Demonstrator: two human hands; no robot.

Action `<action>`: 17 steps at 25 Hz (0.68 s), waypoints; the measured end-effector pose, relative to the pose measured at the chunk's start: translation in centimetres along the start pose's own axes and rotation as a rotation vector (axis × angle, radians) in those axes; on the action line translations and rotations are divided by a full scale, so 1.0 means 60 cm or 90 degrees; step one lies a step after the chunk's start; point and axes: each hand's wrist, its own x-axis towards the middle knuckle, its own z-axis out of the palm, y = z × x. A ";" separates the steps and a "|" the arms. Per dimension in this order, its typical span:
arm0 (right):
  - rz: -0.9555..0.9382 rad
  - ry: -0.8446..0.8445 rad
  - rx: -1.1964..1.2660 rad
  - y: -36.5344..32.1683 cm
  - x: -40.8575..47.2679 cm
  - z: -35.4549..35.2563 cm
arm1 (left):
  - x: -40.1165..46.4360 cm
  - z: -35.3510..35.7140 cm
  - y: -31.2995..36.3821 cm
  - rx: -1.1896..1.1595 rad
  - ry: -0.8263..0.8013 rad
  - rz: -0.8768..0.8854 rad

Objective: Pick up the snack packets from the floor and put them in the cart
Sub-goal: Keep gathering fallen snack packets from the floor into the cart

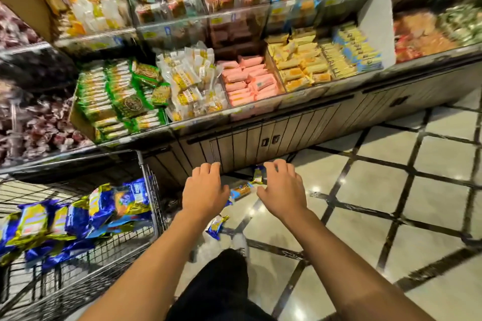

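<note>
**Status: Both Hands Over Remaining Floor Packets**

Landmark for all positions: wire-mesh metal shopping cart (150,172), lower left of view, already holding a heap of blue-and-gold foil snack packets (78,219).

Hand state:
- Left hand (204,190): empty, fingers loosely bent and spread, palm down, just right of the cart's near corner.
- Right hand (283,187): empty, same posture, further right of the cart.
- Hands apart, nothing gripped.

Task items on the glossy cream tiled floor with dark diagonal lines (391,190), all right of the cart:
- Orange-and-blue oblong packet (241,191): visible in the gap between the hands, long axis running roughly left-right with a slight upward tilt to the right. Left end covered by the left hand.
- Small blue-and-yellow packet (258,174): beyond the first, near the base of the wooden slatted shelf cabinet (260,138), beside the right hand's fingers; long axis roughly away from the viewer.
- Blue-and-gold packet (216,225): nearer the viewer, below the left wrist, long axis diagonal.

Judgement: orange-and-blue packet about equally reachable; far packet suited to the right hand; near packet suited to the left, also the shorter carry to the cart.

Limits of view: motion blur throughout; packet print unreadable; height of hands above floor not determinable; any packets beneath the hands or the dark-trousered leg (224,281) hidden.
</note>
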 end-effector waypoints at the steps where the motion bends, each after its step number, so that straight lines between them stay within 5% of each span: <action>1: 0.001 -0.006 0.005 0.012 0.018 -0.002 | 0.021 0.005 0.014 -0.012 -0.004 -0.002; 17: -0.020 -0.119 -0.016 0.150 0.295 0.004 | 0.282 0.077 0.100 -0.072 -0.107 -0.066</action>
